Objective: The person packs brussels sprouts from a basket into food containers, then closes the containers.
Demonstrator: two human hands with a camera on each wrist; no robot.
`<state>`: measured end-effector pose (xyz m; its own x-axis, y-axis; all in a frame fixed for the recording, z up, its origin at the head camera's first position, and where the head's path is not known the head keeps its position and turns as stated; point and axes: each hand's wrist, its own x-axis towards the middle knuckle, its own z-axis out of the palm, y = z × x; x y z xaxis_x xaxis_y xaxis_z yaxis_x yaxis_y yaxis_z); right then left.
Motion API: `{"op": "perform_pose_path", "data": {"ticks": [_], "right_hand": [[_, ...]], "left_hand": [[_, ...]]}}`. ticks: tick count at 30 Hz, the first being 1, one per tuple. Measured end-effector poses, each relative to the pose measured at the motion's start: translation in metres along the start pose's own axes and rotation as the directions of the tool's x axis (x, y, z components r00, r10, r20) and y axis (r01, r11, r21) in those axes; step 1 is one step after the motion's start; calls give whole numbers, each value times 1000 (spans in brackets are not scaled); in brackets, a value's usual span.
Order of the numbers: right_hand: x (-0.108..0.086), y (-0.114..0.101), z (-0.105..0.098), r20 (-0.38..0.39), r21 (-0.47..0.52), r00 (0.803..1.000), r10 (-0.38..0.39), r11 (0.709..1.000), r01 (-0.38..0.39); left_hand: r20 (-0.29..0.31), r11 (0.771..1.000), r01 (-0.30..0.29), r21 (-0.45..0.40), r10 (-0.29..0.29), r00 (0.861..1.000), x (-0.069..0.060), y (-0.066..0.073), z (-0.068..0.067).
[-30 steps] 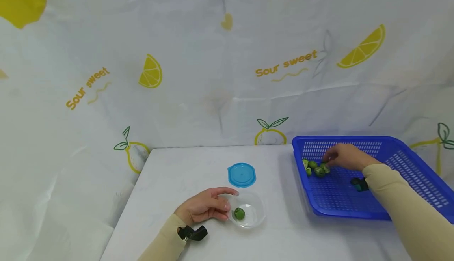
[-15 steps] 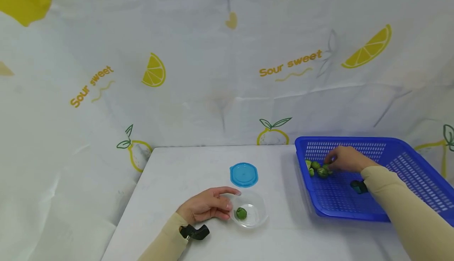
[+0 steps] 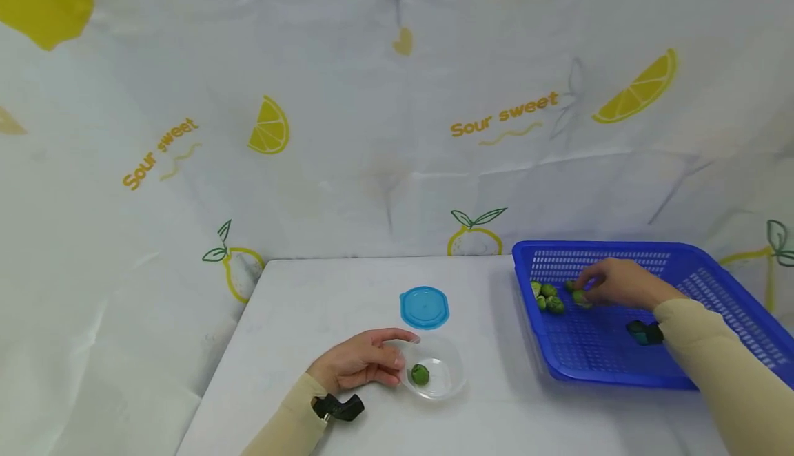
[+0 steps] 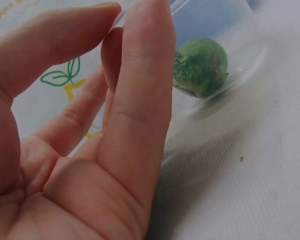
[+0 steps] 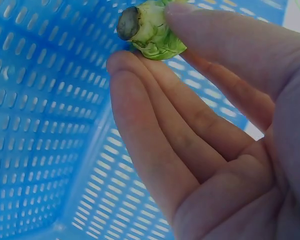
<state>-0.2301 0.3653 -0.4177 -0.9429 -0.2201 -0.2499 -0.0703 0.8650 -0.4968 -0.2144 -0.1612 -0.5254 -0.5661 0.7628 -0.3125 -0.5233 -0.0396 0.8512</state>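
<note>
My left hand (image 3: pixel 362 359) grips the left side of a clear round bowl (image 3: pixel 448 379), in which one green sprout (image 3: pixel 420 374) lies; the left wrist view shows that sprout (image 4: pixel 202 67) through the plastic beside my fingers. Inside the blue basket (image 3: pixel 595 375), my right hand (image 3: pixel 623 284) pinches a sprout (image 3: pixel 581 298) between thumb and fingers. The right wrist view shows its cut stem end and pale green leaves (image 5: pixel 160 31) at the fingertips of my hand (image 5: pixel 205 130). Several more sprouts (image 3: pixel 555 305) sit at the basket's left side.
A blue lid (image 3: pixel 424 307) lies flat on the white table (image 3: pixel 310 304), behind the bowl. The basket's raised wall (image 3: pixel 535 332) stands between the bowl and the sprouts. A lemon-printed cloth (image 3: pixel 347 187) hangs behind the table.
My right hand has shifted slightly right in the basket, with a sprout at its fingertips, away from the other sprouts. The left hand and bowl have stayed in place.
</note>
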Motion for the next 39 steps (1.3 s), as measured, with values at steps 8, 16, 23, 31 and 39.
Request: {"op": "perform_pose_path", "data": {"ticks": [8,16,23,31,39], "right_hand": [[-15,-32,0,-57,-65,996,-74,995,71],[-29,-78,5,-85,-77,984,-158,985,152],[-40,-122,18,-62,-49,976,-209,977,206],[-37,-175,45,-10,59,961,-276,959,276],[-30,-204,75,-1,94,919,-393,915,392]], "left_hand": [[-2,1000,-13,-14,13,1000,-10,-3,-6],[-5,1000,-14,-20,14,1000,-15,-4,-9],[-17,1000,-9,-7,9,1000,-13,-1,-7],[-30,1000,5,0,-5,1000,-9,1,-3],[-31,1000,21,13,-20,999,0,1,0]]}}
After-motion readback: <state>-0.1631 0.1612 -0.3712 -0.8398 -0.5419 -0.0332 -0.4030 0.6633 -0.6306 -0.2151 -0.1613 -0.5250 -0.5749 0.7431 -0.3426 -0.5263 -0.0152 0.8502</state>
